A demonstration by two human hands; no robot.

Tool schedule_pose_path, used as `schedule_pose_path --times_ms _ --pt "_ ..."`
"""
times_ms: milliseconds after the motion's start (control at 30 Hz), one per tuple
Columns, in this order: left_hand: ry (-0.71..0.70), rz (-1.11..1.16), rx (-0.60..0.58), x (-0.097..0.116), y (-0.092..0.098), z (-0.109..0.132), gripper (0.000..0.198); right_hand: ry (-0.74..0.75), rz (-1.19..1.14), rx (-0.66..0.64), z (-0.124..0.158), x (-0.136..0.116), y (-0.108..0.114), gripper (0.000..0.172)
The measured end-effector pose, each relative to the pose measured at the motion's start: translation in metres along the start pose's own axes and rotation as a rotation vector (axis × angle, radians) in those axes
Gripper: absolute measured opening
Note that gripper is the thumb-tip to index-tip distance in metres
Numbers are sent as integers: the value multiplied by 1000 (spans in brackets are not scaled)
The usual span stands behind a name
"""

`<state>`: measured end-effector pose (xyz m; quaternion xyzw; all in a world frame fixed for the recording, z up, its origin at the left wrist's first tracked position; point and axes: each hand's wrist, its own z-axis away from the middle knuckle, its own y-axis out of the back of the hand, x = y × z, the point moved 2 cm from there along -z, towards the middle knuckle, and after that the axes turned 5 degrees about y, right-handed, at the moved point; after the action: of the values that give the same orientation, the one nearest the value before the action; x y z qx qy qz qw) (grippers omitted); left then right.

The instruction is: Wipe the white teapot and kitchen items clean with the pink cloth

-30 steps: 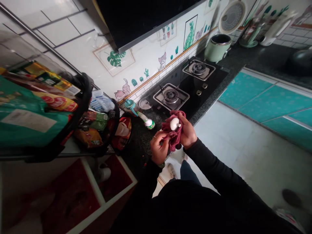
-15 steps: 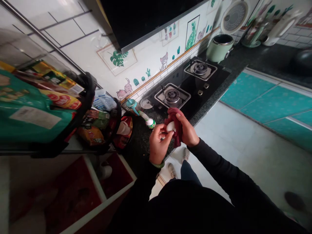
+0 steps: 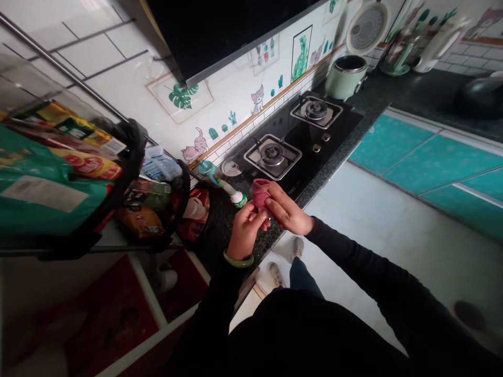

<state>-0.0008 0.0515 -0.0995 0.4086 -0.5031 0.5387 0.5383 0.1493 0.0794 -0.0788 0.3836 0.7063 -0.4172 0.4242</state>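
A dusky red cloth [image 3: 260, 189] is bunched up between my two hands, above the counter's front edge. My right hand [image 3: 290, 212] is closed over it from the right, fingers wrapped across its folds. From the left, my left hand [image 3: 244, 230], with a green bangle at the wrist, pinches at the lower part of the bundle. The small white rounded thing seen earlier in the cloth is now almost wholly covered by cloth and fingers. Just behind my left hand, a white and green bottle [image 3: 238, 199] lies or leans on the counter.
A gas stove [image 3: 314, 144] with two burners lies beyond my hands. At its far end stands a green pot [image 3: 346, 78]. A black-rimmed rack [image 3: 135, 157] of packaged food fills the left, above an open drawer [image 3: 157, 306]. A dark range hood [image 3: 236, 31] hangs overhead.
My right hand has closed further over the cloth, folding it around the white thing, which was plainly visible before. Both hands have shifted slightly left in the view.
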Motion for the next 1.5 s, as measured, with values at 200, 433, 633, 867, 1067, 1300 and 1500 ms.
schedule_pose_path --times_ms 200,433,633,867,1067,1300,1500 --pt "-1 245 126 -15 -17 6 38 -80 -244 321 25 39 -23 33" --pt "22 255 152 -16 -23 11 46 -27 -164 510 25 38 -22 35" --pt "163 237 -87 2 -15 4 49 49 105 -35 3 26 15 42" --pt "72 399 147 -9 -30 8 45 108 206 451 42 49 -27 55" --pt "77 454 164 -13 -36 15 44 132 188 551 50 53 -38 57" --pt "3 89 96 3 -16 11 47 89 98 111 9 37 -1 46" --pt "82 183 75 11 -6 4 46 30 117 -115 5 27 10 50"
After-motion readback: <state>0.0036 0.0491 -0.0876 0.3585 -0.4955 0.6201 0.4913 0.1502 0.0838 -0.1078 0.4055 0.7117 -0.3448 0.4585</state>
